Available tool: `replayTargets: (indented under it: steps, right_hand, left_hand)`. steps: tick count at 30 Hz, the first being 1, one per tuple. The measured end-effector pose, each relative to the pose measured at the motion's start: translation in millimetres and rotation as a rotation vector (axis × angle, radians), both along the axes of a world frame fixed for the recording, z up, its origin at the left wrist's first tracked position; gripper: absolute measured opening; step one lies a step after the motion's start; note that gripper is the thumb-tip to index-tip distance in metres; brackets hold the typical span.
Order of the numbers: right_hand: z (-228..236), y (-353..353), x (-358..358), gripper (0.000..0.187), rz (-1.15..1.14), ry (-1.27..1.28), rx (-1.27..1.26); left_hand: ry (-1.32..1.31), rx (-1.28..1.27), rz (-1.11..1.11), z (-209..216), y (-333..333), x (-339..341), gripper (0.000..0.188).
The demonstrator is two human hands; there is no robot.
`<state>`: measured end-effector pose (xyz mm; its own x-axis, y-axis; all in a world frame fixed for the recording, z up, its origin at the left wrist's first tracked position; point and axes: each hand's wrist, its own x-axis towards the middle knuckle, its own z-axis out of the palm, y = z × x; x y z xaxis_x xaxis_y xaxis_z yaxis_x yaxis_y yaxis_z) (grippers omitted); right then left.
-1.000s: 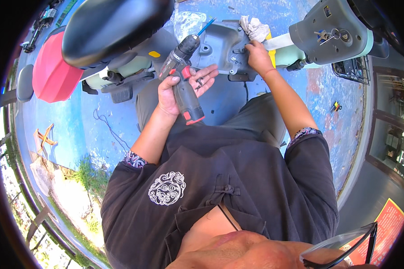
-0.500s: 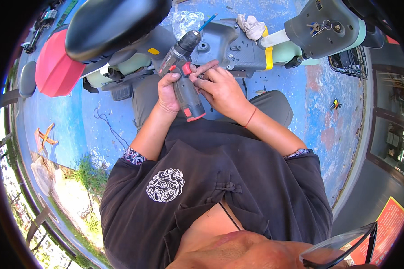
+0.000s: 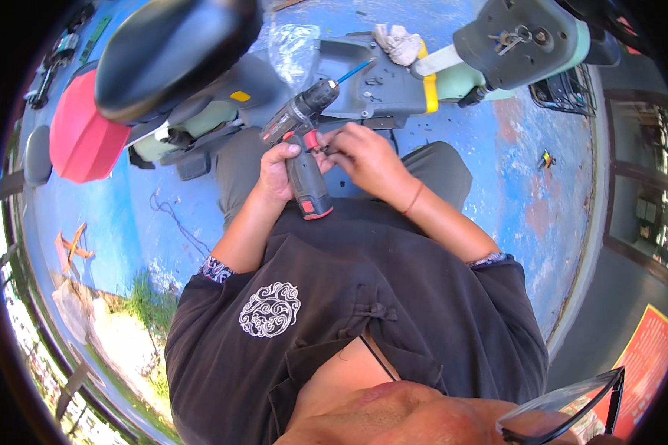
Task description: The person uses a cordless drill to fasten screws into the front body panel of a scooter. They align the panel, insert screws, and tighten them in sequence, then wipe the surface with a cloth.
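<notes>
A black and red cordless drill (image 3: 309,185) stands tilted in front of my body, a long blue bit (image 3: 355,71) in its chuck pointing up and to the right. My left hand (image 3: 276,172) is closed around the drill's handle, thumb on the near side. Beside the red trigger, my right hand (image 3: 375,159) has its fingers bent and pinched together close to the left fingertips. Whatever lies between them is too small to make out. Beyond the drill is the dark grey footboard (image 3: 334,59) of a scooter, with several small dark parts (image 3: 375,81) lying on it.
The scooter's black seat (image 3: 178,55) and red rear part (image 3: 85,130) are at the left. Its grey front panel (image 3: 490,30) with keys is at the right. A whitish rag (image 3: 398,44) and clear plastic bag (image 3: 293,52) lie near the footboard. A black basket (image 3: 564,96) sits far right.
The drill and my left hand have come slightly nearer to me. My right fingers, stretched out before, are now curled in by the trigger. The view has shifted a little.
</notes>
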<state>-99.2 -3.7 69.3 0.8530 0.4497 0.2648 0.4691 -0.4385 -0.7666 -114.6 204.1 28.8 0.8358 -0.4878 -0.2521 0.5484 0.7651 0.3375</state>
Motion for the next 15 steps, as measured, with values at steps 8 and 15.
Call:
replayTargets:
  steps: [8, 15]
  right_hand:
    - [-25.1, 15.6, -6.0, 0.023, -0.078, -0.202, -0.073]
    - [-32.6, 21.0, -11.8, 0.016, -0.122, 0.03, 0.013]
  left_hand:
    - [0.061, 0.157, 0.01, -21.5, -0.7, -0.4, 0.051]
    - [0.042, 0.053, -0.021, -29.9, 4.2, -2.9, 0.051]
